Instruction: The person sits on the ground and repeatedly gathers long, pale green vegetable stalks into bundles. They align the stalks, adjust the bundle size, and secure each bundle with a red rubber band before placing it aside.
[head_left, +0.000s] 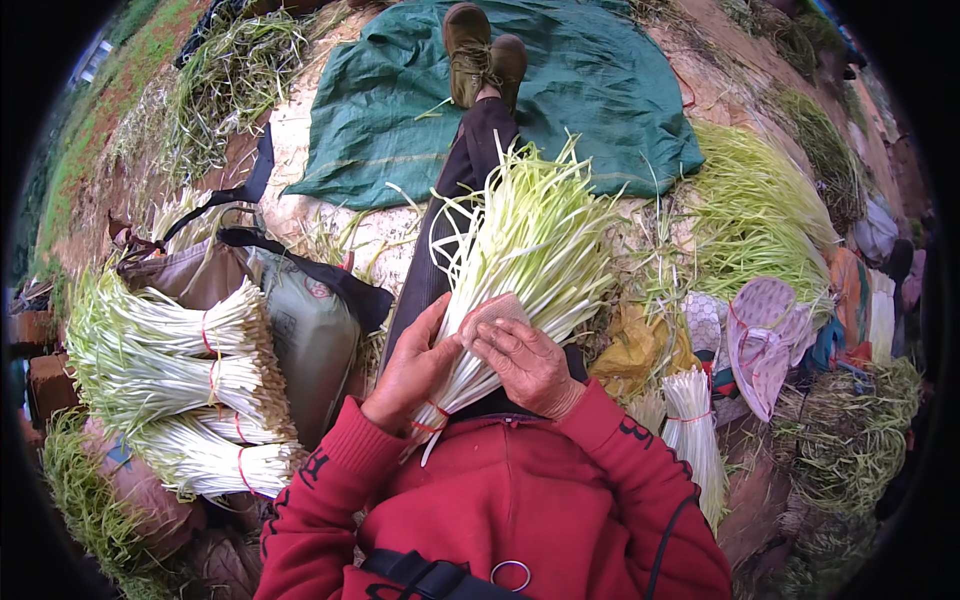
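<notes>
A bundle of long pale stalks with yellow-green leaves (536, 225), probably blanched chives, lies across my lap, its white ends towards my body. Near those ends a red tie (429, 420) goes round it. My left hand (420, 364) grips the bundle's left side, the thumb on top of the stalks. My right hand (525, 364) holds a pinkish-beige textured cloth or pad (491, 313) against the top of the white stalks, fingers bent over its lower edge. The undersides of the stalks and the palms are hidden.
Several tied bundles (217, 382) are stacked at left beside a grey-green bag (315, 352). Ahead lies a green woven sheet (600, 97) under my shoes (484, 56). At right are loose yellow-green stalks (750, 217), a tied white bundle (690, 427), a yellow bag (637, 349) and a pink patterned fabric item (757, 337).
</notes>
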